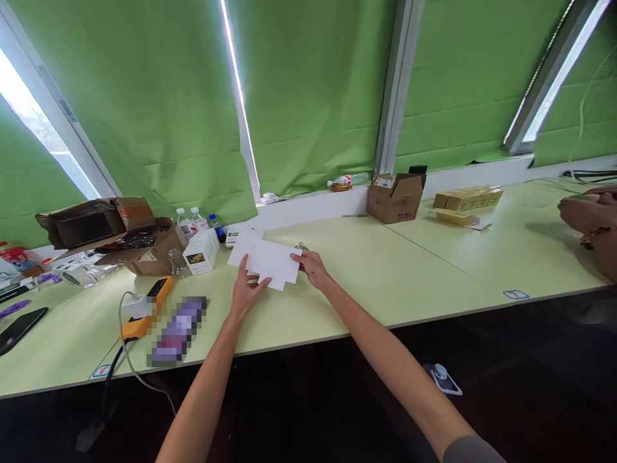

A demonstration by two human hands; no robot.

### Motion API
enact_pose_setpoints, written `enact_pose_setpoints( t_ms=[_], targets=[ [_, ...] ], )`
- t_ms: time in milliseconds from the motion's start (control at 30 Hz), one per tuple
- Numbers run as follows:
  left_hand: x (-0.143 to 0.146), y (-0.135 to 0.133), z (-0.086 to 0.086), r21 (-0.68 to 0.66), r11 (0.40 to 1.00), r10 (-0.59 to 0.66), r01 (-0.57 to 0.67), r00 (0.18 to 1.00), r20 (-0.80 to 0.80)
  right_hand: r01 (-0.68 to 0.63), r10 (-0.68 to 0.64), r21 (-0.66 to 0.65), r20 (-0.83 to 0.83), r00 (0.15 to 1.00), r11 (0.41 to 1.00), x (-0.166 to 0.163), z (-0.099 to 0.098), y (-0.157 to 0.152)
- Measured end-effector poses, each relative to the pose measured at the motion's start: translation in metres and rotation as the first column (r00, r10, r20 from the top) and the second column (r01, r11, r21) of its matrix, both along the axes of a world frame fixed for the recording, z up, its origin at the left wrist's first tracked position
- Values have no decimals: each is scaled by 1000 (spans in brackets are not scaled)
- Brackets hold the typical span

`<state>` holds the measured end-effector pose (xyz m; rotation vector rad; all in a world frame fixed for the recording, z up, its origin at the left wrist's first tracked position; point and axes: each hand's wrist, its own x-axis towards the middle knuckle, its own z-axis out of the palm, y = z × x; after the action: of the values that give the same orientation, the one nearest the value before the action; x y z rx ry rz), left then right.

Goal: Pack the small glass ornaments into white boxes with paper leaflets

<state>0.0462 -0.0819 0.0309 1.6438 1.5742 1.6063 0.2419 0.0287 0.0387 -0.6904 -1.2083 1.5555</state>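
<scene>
A flat white cardboard sheet (267, 259) with notched edges is held just above the pale green table (376, 276). My left hand (245, 292) grips its near left edge, thumb on top. My right hand (312, 266) pinches its right edge. Both forearms reach forward from the bottom of the view. A small white box with a black and gold label (201, 252) stands just left of the sheet. A small glinting object lies behind the sheet, mostly hidden.
Open brown cartons (103, 225), water bottles (191, 220), phones and an orange device (147, 307) crowd the left. An open brown box (396, 196) and yellow packets (466, 199) sit at the back right. Another person's hands (590, 215) rest at the right edge.
</scene>
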Motion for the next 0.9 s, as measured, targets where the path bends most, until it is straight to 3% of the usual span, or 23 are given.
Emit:
enact_pose_setpoints(
  t_ms=[900],
  targets=[
    [0,-1,-1,-20,1000,17,-18,1000,-20,23,-24,-30,-53,998,999,-2,-1,1]
  ],
)
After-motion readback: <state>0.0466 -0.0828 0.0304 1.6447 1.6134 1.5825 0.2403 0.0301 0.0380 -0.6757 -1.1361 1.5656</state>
